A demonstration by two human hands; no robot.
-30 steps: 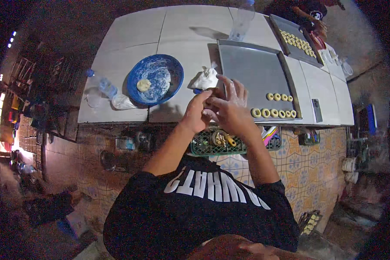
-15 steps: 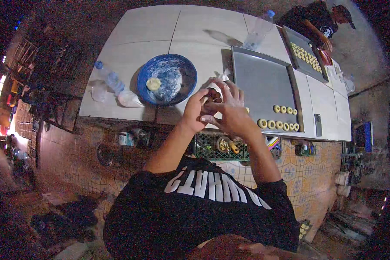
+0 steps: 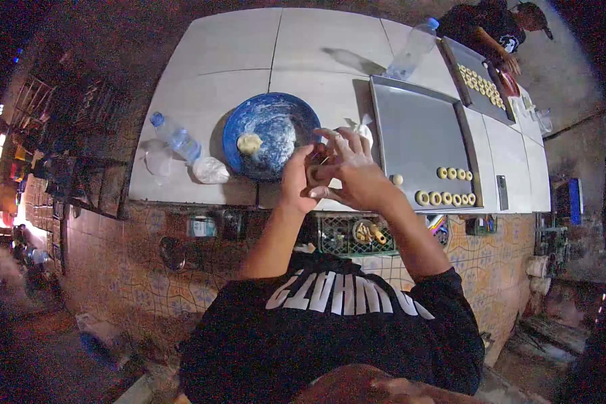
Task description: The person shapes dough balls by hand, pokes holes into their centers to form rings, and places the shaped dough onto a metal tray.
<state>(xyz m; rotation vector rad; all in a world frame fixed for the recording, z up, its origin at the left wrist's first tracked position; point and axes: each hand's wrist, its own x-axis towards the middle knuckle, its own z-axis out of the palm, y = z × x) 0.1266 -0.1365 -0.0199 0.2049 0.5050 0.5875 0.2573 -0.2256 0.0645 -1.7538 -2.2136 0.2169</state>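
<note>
My left hand (image 3: 299, 179) and my right hand (image 3: 357, 176) meet over the near table edge, between the bowl and the tray. Their fingers curl toward each other around a spot that I cannot see into, so whatever they hold is hidden. The right hand's fingers arch over the left's, dusted with white. Left of them stands a blue bowl (image 3: 239, 111), floury inside, with a lump of pale dough (image 3: 250, 143) in it. On the right, a metal tray (image 3: 421, 124) carries several dough rings (image 3: 444, 198) in two rows and a small dough ball (image 3: 397, 180).
Plastic bottles stand at left (image 3: 176, 138) and far right (image 3: 414, 50). A bag of white powder (image 3: 210, 170) lies beside the bowl. A phone (image 3: 501, 192) rests near the right edge. Beyond it, a co-worker's hand (image 3: 512, 64) is by a second tray (image 3: 475, 75). Below sits a crate (image 3: 340, 236).
The view has shifted, moving the table's things slightly right and down in the picture. My right hand's fingers have shifted over the left, and the dough ball on the tray shows more fully.
</note>
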